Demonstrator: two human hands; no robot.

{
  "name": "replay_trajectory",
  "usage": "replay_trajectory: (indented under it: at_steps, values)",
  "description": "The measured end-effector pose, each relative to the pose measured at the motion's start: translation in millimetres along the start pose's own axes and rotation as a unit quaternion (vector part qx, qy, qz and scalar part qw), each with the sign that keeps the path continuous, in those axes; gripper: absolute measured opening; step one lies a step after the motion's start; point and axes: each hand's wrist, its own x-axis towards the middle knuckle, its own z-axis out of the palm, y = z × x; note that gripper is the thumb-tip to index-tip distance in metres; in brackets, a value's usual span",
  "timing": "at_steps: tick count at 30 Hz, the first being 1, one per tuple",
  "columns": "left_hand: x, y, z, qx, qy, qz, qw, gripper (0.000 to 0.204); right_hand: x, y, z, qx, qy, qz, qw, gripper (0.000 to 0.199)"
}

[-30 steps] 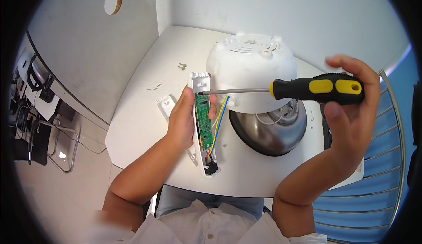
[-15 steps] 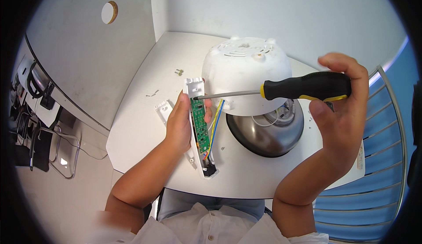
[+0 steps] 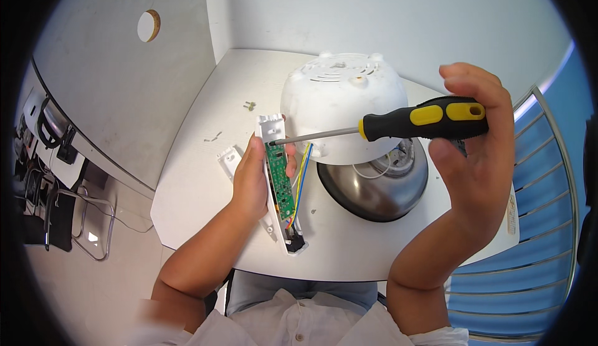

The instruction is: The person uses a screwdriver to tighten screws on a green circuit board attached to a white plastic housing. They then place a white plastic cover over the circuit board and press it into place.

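Note:
My left hand (image 3: 250, 181) grips a long white plastic housing (image 3: 270, 125) from its left side, with fingertips showing at the right edge. Inside lies a green circuit board (image 3: 283, 187); yellow and blue wires (image 3: 303, 178) run from the housing's lower end up toward a white bowl-shaped shell (image 3: 342, 106). A black and yellow screwdriver (image 3: 398, 123) lies nearly level, its tip at the board's upper end. My right hand (image 3: 483, 153) holds the handle's butt end, thumb below and fingers curled above and behind. Whether the tip sits in a screw is too small to tell.
A shiny metal bowl-shaped part (image 3: 374, 190) stands under the white shell. Another white plastic strip (image 3: 229, 160) lies beside my left hand. Small screws (image 3: 250, 106) lie on the white table (image 3: 205, 209). Metal railing (image 3: 548, 184) runs along the right.
The screwdriver's handle has turned about its axis, bringing yellow patches into view. My right thumb and fingers have shifted around it. The tip stays at the board's upper end.

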Motion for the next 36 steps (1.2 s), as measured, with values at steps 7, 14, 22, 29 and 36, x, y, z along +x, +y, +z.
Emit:
replay_trajectory:
  at_steps: [7,14,22,29,36]
  values:
    - [2,-3,0,-0.019,-0.056,-0.023,0.998,0.061,-5,-10,-2,0.063,0.021,0.023,0.998,0.05]
    - [-3,-7,3,0.008,-0.065,-0.009,0.998,0.056,-6,-28,6,-0.016,0.091,0.052,0.994,0.046]
    - [-1,-3,6,0.012,-0.044,0.013,0.999,0.055,-4,-32,6,-0.033,0.077,0.16,0.984,0.046]
    - [0,-3,-2,-0.082,-0.047,-0.053,0.994,0.055,-4,-13,7,0.074,0.021,0.005,0.997,0.049]
    - [-4,-5,3,-0.036,-0.032,-0.055,0.997,0.055,-7,-24,2,0.013,0.017,-0.021,1.0,0.048]
